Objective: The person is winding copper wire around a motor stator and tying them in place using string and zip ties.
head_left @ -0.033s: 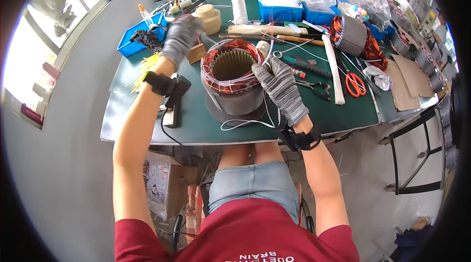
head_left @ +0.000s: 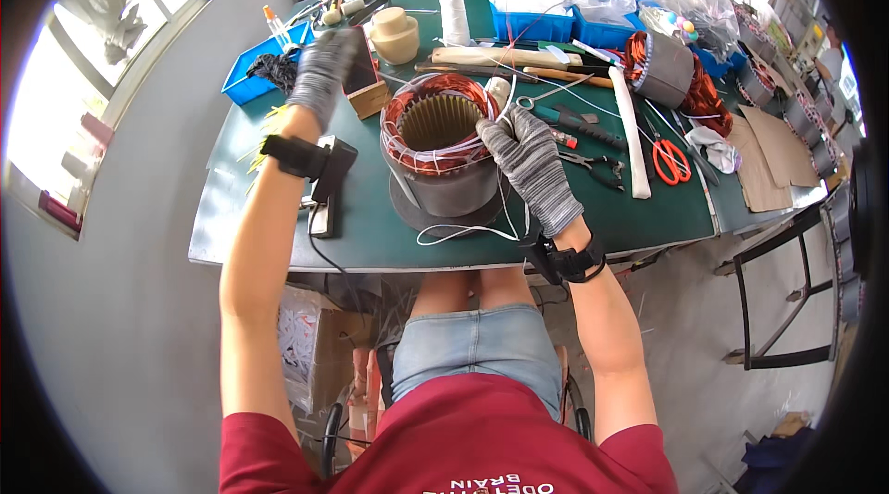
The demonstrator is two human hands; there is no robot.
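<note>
A motor stator (head_left: 442, 181) stands upright near the middle of the table. Copper windings (head_left: 407, 105) ring its top, bound with white cord. At the right rim my right hand (head_left: 530, 165), in a grey striped glove, is closed with its fingertips against the winding. What it pinches is hidden. A loop of white cord (head_left: 454, 233) hangs below that hand onto the table. My left hand (head_left: 324, 73), gloved alike, is raised left of the stator, beside a small wooden box (head_left: 370, 100). Motion smears its fingers, so its grip is unclear.
Behind the stator stand a white thread cone (head_left: 454, 17) and a cream plastic piece (head_left: 395, 37). Pliers (head_left: 597, 166), red-handled scissors (head_left: 670, 161) and a pale stick (head_left: 630, 133) lie rightward. A blue tray (head_left: 245, 77) sits left; another stator (head_left: 659, 68) is back right.
My left hand has shifted a little leftward, away from the stator, uncovering more of the wooden box and the cream piece. My right hand and the stator stay nearly where they were.
</note>
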